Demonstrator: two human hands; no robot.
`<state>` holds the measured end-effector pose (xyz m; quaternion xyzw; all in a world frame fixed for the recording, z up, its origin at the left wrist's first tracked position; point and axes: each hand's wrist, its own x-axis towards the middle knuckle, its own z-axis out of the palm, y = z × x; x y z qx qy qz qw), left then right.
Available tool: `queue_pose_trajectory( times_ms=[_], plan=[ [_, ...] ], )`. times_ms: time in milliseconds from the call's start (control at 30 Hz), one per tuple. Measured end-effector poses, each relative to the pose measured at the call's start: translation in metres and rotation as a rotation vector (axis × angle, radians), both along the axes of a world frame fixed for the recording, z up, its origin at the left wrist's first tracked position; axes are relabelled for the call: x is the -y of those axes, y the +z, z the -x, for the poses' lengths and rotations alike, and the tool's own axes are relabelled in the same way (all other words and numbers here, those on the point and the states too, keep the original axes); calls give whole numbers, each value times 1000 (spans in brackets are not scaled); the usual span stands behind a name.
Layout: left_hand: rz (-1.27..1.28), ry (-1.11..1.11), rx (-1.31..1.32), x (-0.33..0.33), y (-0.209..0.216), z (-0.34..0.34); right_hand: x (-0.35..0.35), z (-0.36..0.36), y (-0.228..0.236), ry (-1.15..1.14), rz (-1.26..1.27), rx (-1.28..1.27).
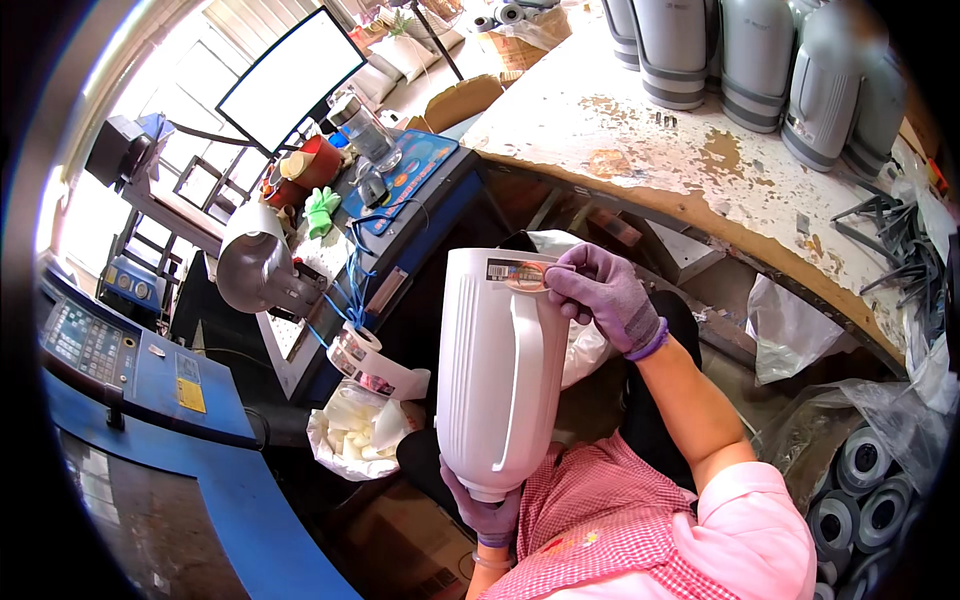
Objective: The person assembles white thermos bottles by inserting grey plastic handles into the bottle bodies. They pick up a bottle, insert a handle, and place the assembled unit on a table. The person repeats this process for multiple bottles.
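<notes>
A pale, ribbed thermos jug body (478, 390) with a side handle is held tilted in front of my lap, its wide end up and its narrow end down. My left hand (485, 512), in a purple-grey glove, grips it from below around the narrow end. My right hand (605, 295), gloved likewise, has thumb and forefinger pinched at the right end of a sticker label (515, 274) that lies across the jug just under the wide rim, above the handle. How far the label is stuck down I cannot tell. The fingertips of my left hand are partly hidden behind the jug.
A roll of printed labels (365, 360) hangs left of the jug, above a white bag (355, 435). Several grey jugs (757, 65) stand on the worn table (590, 120). A blue machine (215, 480) is at left; a monitor (290, 85) and glass bottle (368, 135) are behind.
</notes>
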<state>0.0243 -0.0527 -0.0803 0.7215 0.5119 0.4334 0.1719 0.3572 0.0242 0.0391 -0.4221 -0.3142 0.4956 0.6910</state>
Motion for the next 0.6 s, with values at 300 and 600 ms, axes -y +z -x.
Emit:
queue_pose_trajectory(
  times_ms=[300,600],
  plan=[
    [-14,44,-21,-4,7,3,-12,10,3,-3,44,-11],
    [14,62,35,-2,9,10,-30,-5,-20,49,132,453]
  ],
)
